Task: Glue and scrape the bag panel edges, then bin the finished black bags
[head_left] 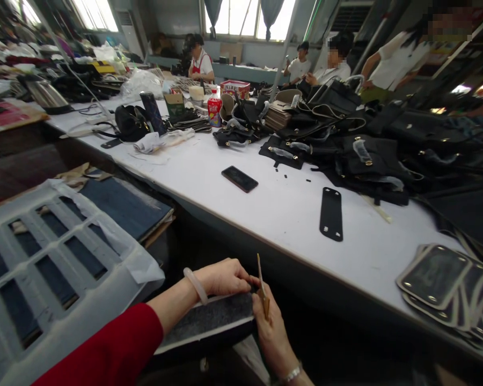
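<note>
Low in the middle, my left hand (225, 276), with a pale bangle at the wrist, has its fingers closed on the edge of a dark bag piece (209, 319) with a pale strip along it. The piece lies at my lap, its lower part lost in shadow. Beside its right end, my right hand (271, 329) is closed around a slim tool with a yellowish tip and a brass-coloured lower part (266, 306); its exact kind I cannot make out. The fingertips of both hands nearly meet at the corner of the piece.
On the white table (209, 177) lie a phone (240, 178), a black strap piece (331, 214), stacked dark panels (437, 276) and black bags (370, 153). A red bottle (214, 109) stands farther back. At left is a white slotted sheet (116, 279). Several people sit or stand beyond.
</note>
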### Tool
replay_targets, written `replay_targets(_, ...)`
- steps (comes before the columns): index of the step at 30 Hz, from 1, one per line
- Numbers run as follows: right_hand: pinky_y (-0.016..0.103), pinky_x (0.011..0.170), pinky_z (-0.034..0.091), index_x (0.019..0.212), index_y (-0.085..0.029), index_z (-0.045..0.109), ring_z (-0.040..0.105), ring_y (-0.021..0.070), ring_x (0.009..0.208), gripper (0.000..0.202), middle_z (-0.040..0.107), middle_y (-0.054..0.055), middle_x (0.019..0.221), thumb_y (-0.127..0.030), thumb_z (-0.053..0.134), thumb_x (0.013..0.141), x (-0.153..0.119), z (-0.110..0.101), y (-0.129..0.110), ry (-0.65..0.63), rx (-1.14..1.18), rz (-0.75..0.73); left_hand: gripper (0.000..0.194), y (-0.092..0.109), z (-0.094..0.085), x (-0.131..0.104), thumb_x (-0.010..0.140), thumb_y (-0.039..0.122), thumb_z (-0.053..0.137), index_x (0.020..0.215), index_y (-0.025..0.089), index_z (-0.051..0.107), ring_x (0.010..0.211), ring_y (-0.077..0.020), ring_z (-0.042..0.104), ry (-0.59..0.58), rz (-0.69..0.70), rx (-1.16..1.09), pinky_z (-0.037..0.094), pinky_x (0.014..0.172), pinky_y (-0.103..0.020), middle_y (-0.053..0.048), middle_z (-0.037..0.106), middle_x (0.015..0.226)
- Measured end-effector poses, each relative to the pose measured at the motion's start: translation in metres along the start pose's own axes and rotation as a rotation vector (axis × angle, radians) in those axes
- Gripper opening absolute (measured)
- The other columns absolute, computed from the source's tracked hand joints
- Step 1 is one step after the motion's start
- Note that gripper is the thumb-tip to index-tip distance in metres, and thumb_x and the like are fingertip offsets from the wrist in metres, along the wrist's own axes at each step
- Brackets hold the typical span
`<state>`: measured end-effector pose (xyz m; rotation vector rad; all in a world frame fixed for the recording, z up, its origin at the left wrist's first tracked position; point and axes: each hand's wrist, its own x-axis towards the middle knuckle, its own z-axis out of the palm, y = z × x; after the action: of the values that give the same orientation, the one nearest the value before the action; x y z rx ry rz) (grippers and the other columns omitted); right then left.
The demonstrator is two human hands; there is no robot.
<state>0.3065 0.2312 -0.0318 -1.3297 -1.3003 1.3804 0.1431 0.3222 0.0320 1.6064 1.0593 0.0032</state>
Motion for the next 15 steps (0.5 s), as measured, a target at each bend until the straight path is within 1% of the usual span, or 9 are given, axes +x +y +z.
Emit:
replay_targets(2, 0.037, 0.100, 0.045, 0.125, -0.019, 0.053, 0.056, 0.0254, 0.115, 0.049, 0.060, 0.012, 0.121, -0.056, 0.045, 0.093, 0.000, -0.001, 0.001, -0.022, 0.002, -0.004, 0.030, -0.001, 0.002, -0.003, 0.071, 0.025, 0.054, 0.086, 0.014, 0.078, 0.052, -0.0098, 0.042, 0.019, 0.001, 0.007, 0.034, 0.051, -0.023, 0.002, 0.063, 0.064)
replay_targets(4, 0.036, 0.094, 0.048, 0.124, -0.019, 0.054, 0.057, 0.0255, 0.110, 0.050, 0.063, 0.011, 0.113, -0.057, 0.047, 0.092, 0.000, -0.005, 0.002, -0.036, 0.019, 0.005, 0.035, -0.004, 0.004, -0.004, 0.073, 0.027, 0.055, 0.099, 0.018, 0.077, 0.057, -0.0112, 0.048, 0.025, 0.002, 0.001, 0.038, 0.055, -0.022, 0.002, 0.063, 0.065)
replay_targets(6, 0.033, 0.080, 0.052, 0.123, -0.018, 0.056, 0.061, 0.0240, 0.094, 0.051, 0.065, 0.008, 0.095, -0.057, 0.052, 0.090, 0.000, -0.012, 0.001, 0.012, 0.024, 0.032, 0.039, -0.008, 0.005, -0.005, 0.074, 0.028, 0.056, 0.107, 0.019, 0.075, 0.064, -0.0133, 0.054, 0.029, 0.005, -0.009, 0.042, 0.060, -0.023, 0.001, 0.068, 0.073)
replay_targets(7, 0.032, 0.071, 0.051, 0.123, -0.017, 0.056, 0.060, 0.0217, 0.082, 0.052, 0.062, 0.005, 0.084, -0.056, 0.055, 0.088, 0.000, -0.017, -0.003, 0.066, 0.023, 0.041, 0.040, -0.009, 0.006, -0.005, 0.074, 0.029, 0.057, 0.109, 0.019, 0.074, 0.068, -0.0144, 0.056, 0.034, 0.006, -0.012, 0.044, 0.063, -0.023, 0.000, 0.070, 0.078)
replay_targets(8, 0.029, 0.063, 0.049, 0.122, -0.017, 0.057, 0.057, 0.0185, 0.070, 0.052, 0.058, 0.002, 0.074, -0.056, 0.058, 0.087, 0.001, -0.021, -0.009, 0.138, 0.032, 0.037, 0.041, -0.011, 0.006, -0.005, 0.074, 0.030, 0.058, 0.110, 0.018, 0.073, 0.072, -0.0156, 0.058, 0.040, 0.006, -0.014, 0.045, 0.065, -0.023, -0.001, 0.071, 0.082)
replay_targets(9, 0.027, 0.056, 0.044, 0.120, -0.017, 0.058, 0.050, 0.0151, 0.061, 0.050, 0.052, -0.001, 0.067, -0.054, 0.061, 0.086, 0.001, -0.024, -0.017, 0.214, 0.065, 0.019, 0.042, -0.012, 0.007, -0.005, 0.074, 0.030, 0.058, 0.111, 0.017, 0.073, 0.074, -0.0164, 0.059, 0.045, 0.005, -0.014, 0.046, 0.066, -0.024, -0.003, 0.072, 0.086)
replay_targets(11, 0.024, 0.048, 0.035, 0.111, -0.019, 0.061, 0.038, 0.0103, 0.052, 0.040, 0.042, -0.005, 0.060, -0.051, 0.063, 0.086, 0.001, -0.029, -0.041, 0.320, 0.206, -0.044, 0.044, -0.012, 0.008, -0.006, 0.074, 0.029, 0.058, 0.113, 0.017, 0.072, 0.076, -0.0172, 0.060, 0.054, 0.002, -0.014, 0.047, 0.068, -0.025, -0.003, 0.073, 0.088)
replay_targets(13, 0.023, 0.046, 0.030, 0.100, -0.020, 0.063, 0.032, 0.0088, 0.049, 0.030, 0.035, -0.007, 0.057, -0.048, 0.061, 0.088, 0.001, -0.027, -0.069, 0.331, 0.384, -0.123, 0.043, -0.011, 0.009, -0.006, 0.074, 0.028, 0.057, 0.113, 0.017, 0.072, 0.076, -0.0173, 0.060, 0.061, -0.003, -0.017, 0.047, 0.069, -0.025, -0.003, 0.073, 0.089)
replay_targets(15, 0.023, 0.046, 0.029, 0.095, -0.020, 0.064, 0.032, 0.0093, 0.050, 0.028, 0.033, -0.006, 0.056, -0.047, 0.057, 0.091, 0.004, -0.019, -0.089, 0.284, 0.501, -0.206, 0.043, -0.010, 0.009, -0.007, 0.073, 0.027, 0.057, 0.112, 0.018, 0.072, 0.076, -0.0168, 0.060, 0.062, -0.005, -0.022, 0.046, 0.069, -0.024, -0.002, 0.073, 0.088)
